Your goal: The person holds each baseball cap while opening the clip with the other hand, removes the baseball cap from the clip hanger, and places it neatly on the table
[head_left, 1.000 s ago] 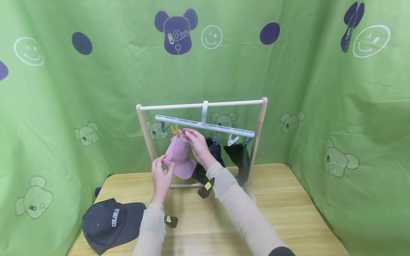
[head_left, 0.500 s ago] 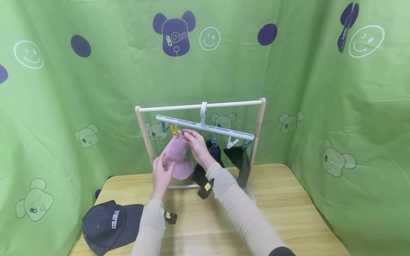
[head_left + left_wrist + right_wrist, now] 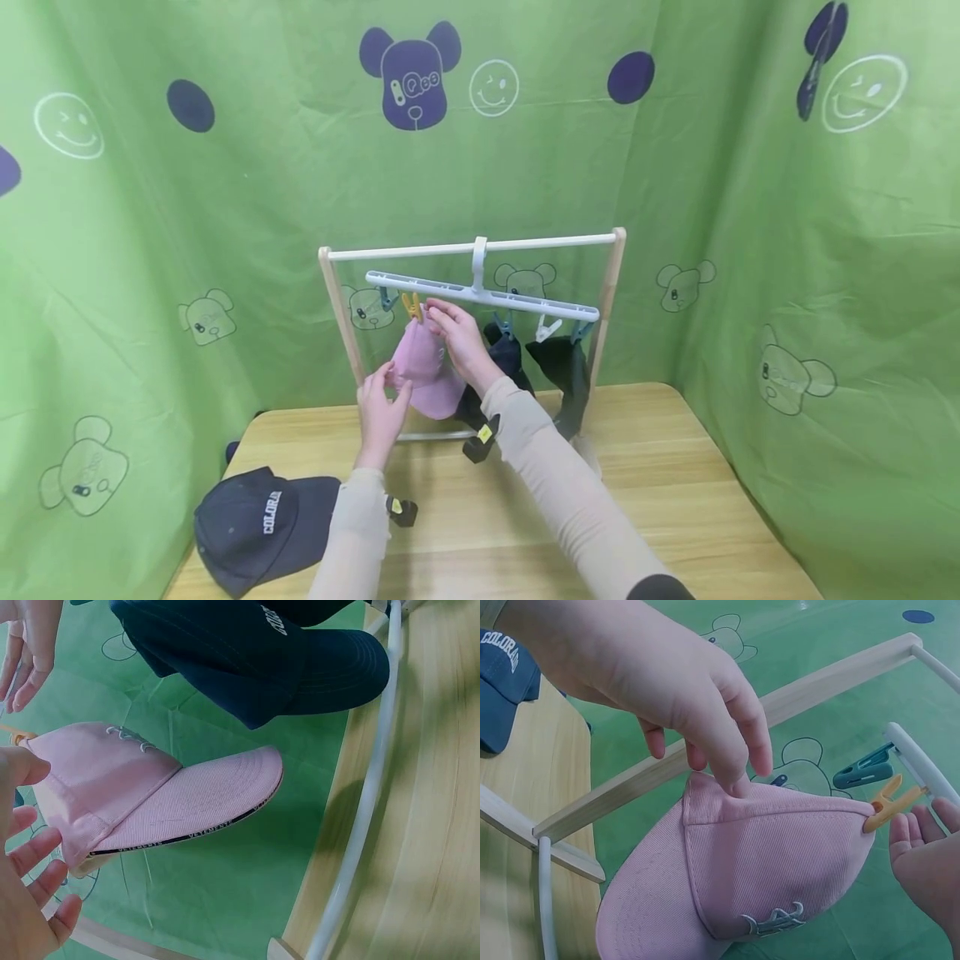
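Observation:
A pink cap point(image 3: 418, 360) hangs by its crown from a yellow clip point(image 3: 412, 306) near the left end of a pale hanger point(image 3: 480, 294). My left hand point(image 3: 380, 417) touches the cap's side, and its spread fingers show in the left wrist view beside the cap's lower edge. My right hand point(image 3: 463, 342) is just right of the yellow clip with loosely bent fingers; the right wrist view shows a small gap between its fingertips point(image 3: 901, 829) and the clip. Further right hangs a dark cap point(image 3: 225, 660), partly behind my right arm in the head view.
The hanger tilts down to the right on a wooden rack point(image 3: 611, 283). A dark green item point(image 3: 567, 375) hangs near its right end, beside a white clip point(image 3: 547, 328). A spare teal clip point(image 3: 862, 769) is at the left end. A navy cap point(image 3: 247, 521) lies on the table point(image 3: 675, 500).
The pink cap has swung slightly left, then back to the right. My left hand has stayed at its side with small shifts, and my right hand has barely moved beside the clip.

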A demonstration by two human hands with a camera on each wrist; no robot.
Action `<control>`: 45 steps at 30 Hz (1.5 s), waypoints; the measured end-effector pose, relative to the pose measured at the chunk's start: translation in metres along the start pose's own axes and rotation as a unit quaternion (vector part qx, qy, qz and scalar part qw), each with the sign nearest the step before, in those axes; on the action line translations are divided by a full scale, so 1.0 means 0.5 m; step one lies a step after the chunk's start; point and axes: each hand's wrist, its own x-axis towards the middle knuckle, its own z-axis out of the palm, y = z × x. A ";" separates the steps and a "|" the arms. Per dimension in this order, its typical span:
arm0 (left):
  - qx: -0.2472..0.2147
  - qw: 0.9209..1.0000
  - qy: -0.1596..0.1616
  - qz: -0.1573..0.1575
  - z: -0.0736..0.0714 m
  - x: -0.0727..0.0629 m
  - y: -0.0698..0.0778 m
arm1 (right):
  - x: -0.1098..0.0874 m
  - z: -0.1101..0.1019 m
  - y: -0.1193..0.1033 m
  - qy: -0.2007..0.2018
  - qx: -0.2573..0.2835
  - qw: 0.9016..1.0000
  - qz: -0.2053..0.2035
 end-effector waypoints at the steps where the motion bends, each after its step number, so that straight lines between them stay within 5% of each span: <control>1: 0.003 1.000 0.001 0.002 0.000 0.000 0.000 | 0.002 0.001 0.001 -0.001 -0.004 1.000 -0.001; 20: -0.045 0.999 -0.013 -0.026 0.006 -0.003 0.004 | 0.014 0.014 0.000 -0.020 -0.045 0.999 0.005; 45: -0.039 0.998 0.019 0.037 0.013 -0.010 0.006 | 0.013 0.018 0.013 -0.026 -0.063 0.998 0.016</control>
